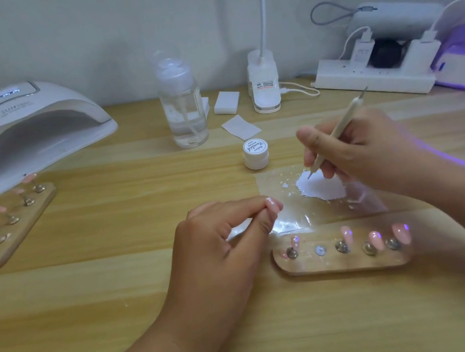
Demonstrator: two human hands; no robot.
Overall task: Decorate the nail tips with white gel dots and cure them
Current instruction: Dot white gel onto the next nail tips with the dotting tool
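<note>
White gel [323, 189] is lying in a ragged puddle on a clear plastic sheet [274, 181], right under the fingers of the right hand [367, 151]. That hand is gripping a slim dotting pen [337, 135] the way one holds a pencil, with thumb and fingers curled round its shaft. The fine lower point is touching the puddle's near-left edge.

The left hand [220, 238] is pinching a pink nail tip [270, 201] between thumb and forefinger, with the other fingers folded in underneath. The tip is sticking out past the fingertips, just over the sheet's left edge and well short of the pen point.

Just below both sets of fingers a wooden holder [346, 267] is lying on the table [150, 280]. It is carrying four more pink tips [401, 232] on metal stands, and one bare magnet [320, 251] is showing between them.

Beyond the right fingers a small white gel jar [254, 154] is sitting with its lid on. Far off to the left of the left hand, a white nail lamp [26, 129] is standing with its display lit. A second holder [11, 232] of pink tips is lying in front of it.
</note>
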